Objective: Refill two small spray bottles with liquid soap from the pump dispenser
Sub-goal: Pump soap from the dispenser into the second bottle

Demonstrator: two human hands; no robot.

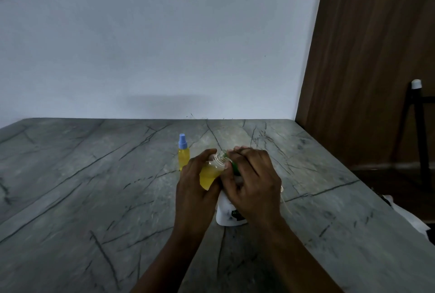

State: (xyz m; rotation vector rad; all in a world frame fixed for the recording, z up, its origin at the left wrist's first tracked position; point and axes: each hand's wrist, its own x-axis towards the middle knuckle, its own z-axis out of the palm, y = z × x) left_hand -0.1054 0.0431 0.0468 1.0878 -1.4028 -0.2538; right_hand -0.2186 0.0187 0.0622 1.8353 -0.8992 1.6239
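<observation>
Small clear spray bottle (pixel 210 174), cap off, tilted and held above the counter (pixel 94 175), wrapped by the left hand (pixel 196 183) with its fingers (pixel 207 155) curled shut around the body, bare threaded neck poking out just past the fingertips. Right hand (pixel 250 181) draped over the top of the white pump dispenser (pixel 229 212), fingers bent down and closed over the pump head, a sliver of green nozzle (pixel 234 165) showing between these fingers and the bottle neck, touching or nearly touching the opening; cannot tell whether soap is flowing. Bottle about half to two-thirds full of yellow liquid. Likely light, thin-walled plastic, stiff enough to hold but able to dent under a hard squeeze, and probably slippery if soap runs down the side; best held around the middle of the body, below the neck, as now. Dispenser likely heavier and steady on its broad base, best pressed straight down from the top so as not to tip. Count: two small spray bottles, one in the left hand, the other (pixel 183 152) standing upright on the counter just beyond the left fingers, full of yellow liquid with a blue spray cap on; one pump dispenser; two hands
</observation>
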